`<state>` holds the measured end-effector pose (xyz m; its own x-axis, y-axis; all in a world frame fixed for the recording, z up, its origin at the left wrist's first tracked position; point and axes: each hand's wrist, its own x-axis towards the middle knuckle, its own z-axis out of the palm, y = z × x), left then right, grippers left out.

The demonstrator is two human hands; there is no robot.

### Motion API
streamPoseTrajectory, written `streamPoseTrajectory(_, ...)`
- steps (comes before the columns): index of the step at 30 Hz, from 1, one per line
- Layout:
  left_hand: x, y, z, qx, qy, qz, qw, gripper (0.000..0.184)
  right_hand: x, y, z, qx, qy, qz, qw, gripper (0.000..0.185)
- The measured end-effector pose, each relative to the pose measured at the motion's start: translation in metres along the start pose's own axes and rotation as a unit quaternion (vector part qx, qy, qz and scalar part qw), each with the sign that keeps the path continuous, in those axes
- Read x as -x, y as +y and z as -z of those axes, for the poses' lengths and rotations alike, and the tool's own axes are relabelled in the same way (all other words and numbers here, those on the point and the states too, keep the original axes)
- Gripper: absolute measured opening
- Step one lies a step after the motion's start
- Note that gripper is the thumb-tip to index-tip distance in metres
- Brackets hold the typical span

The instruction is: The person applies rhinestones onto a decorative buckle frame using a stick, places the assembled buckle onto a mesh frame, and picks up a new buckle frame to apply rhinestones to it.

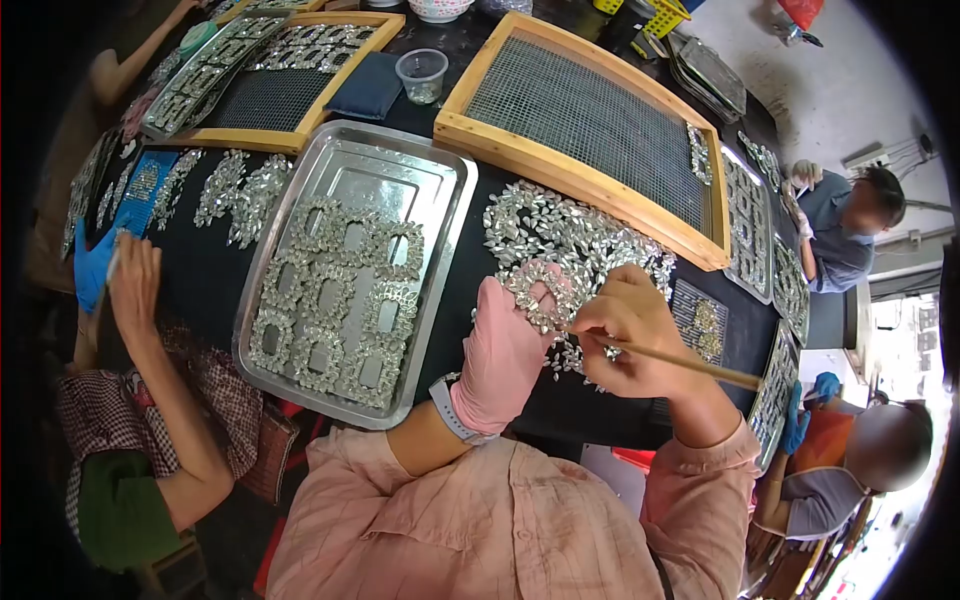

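Observation:
My left hand (505, 360), in a pink glove, holds a ring-shaped piece covered in clear crystals (541, 295). My right hand (630, 335) is bare and closed round a thin wooden stick (690, 367), whose tip meets the lower right edge of the crystal piece. Just beyond both hands lies a heap of loose clear crystals (570, 232) on the black tabletop. On my left a metal tray (425, 225) holds several crystal-covered frames with open centres.
A wood-framed mesh screen (590, 105) stands beyond the crystals. Further left are a clear plastic cup (422, 75) and another framed mesh (262, 101). A co-worker's blue-gloved hand (93, 265) works at the far left; two people sit on the right beside more trays (745, 225).

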<state>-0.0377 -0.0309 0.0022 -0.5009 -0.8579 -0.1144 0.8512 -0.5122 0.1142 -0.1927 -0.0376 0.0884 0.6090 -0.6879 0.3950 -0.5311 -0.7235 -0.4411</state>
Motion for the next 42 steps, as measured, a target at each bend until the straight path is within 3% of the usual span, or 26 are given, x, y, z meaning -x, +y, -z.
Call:
streamPoseTrajectory(4, -0.002, -0.003, 0.01, 0.079, -0.041, -0.006, 0.996, 0.047, 0.0, -0.002, -0.006, 0.018, -0.002, 0.015, 1.0, 0.031)
streamPoseTrajectory(6, -0.001, -0.005, 0.011, -0.05, -0.081, -0.061, 0.994, 0.043, 0.0, -0.002, -0.007, 0.037, -0.007, 0.02, 0.999, 0.032)
streamPoseTrajectory(9, 0.001, -0.004, 0.011, -0.246, -0.067, -0.097, 0.962, 0.042, -0.002, -0.003, -0.009, 0.063, -0.016, 0.026, 0.998, 0.034)
streamPoseTrajectory(11, 0.001, -0.003, 0.009, -0.288, -0.047, -0.092, 0.952, 0.045, -0.002, -0.004, -0.01, 0.072, -0.016, 0.024, 0.997, 0.034)
streamPoseTrajectory(20, 0.0, -0.003, 0.001, -0.109, -0.021, -0.041, 0.993, 0.053, -0.002, -0.003, -0.008, 0.051, -0.009, 0.025, 0.998, 0.033)
streamPoseTrajectory(22, 0.001, 0.0, -0.002, 0.009, 0.005, 0.002, 1.0, 0.048, -0.005, -0.003, -0.003, 0.014, 0.002, 0.016, 1.0, 0.031)
streamPoseTrajectory(27, 0.003, -0.002, -0.004, -0.07, 0.059, -0.007, 0.996, 0.052, -0.011, 0.024, -0.02, -0.087, 0.143, -0.075, 0.983, 0.018)
streamPoseTrajectory(28, 0.003, -0.002, -0.004, -0.092, 0.056, -0.013, 0.994, 0.052, -0.016, 0.033, -0.029, -0.131, 0.146, -0.132, 0.972, 0.018)
streamPoseTrajectory(29, 0.002, -0.003, -0.002, -0.103, 0.074, -0.02, 0.992, 0.034, -0.021, 0.04, -0.038, -0.173, 0.148, -0.189, 0.955, 0.017)
streamPoseTrajectory(31, 0.003, -0.003, -0.005, -0.083, 0.066, -0.027, 0.994, 0.034, -0.03, 0.048, -0.041, -0.223, 0.105, -0.277, 0.929, 0.018)
streamPoseTrajectory(38, 0.002, -0.004, -0.004, -0.032, 0.067, -0.023, 0.997, 0.039, -0.034, 0.067, -0.053, -0.148, 0.067, -0.257, 0.953, 0.017)
streamPoseTrajectory(41, 0.002, -0.003, -0.008, -0.053, 0.081, -0.031, 0.995, 0.048, -0.031, 0.06, -0.048, -0.249, 0.086, -0.304, 0.916, 0.017)
streamPoseTrajectory(42, 0.001, -0.003, -0.004, -0.042, 0.075, -0.019, 0.996, 0.05, -0.03, 0.057, -0.046, -0.238, 0.111, -0.272, 0.926, 0.016)
